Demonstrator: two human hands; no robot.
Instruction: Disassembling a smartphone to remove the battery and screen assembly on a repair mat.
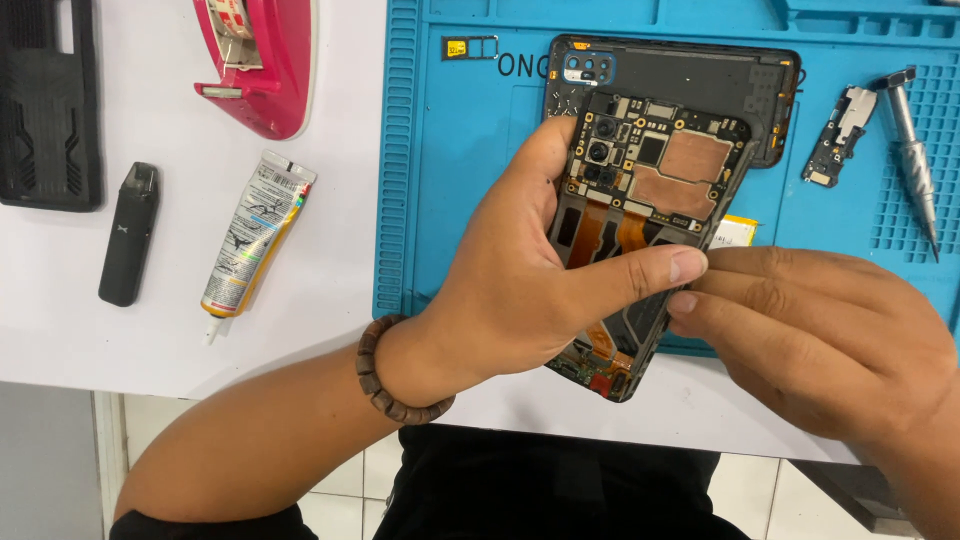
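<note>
I see my two hands on one opened phone held over the blue mat: left hand wrapped around it, right hand pinching its edge. Beyond lie one back cover, one small circuit board, one screwdriver; leftward one glue tube, one tape dispenser.

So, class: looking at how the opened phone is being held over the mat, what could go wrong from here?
1. The left hand holds the phone in the air by its edges; it could slip and drop onto the back cover below.
2. The right hand works at the edge beside the orange flex cables; a slip might tear one.
3. Bare fingers near the exposed board may smudge it or pass on static.
</note>
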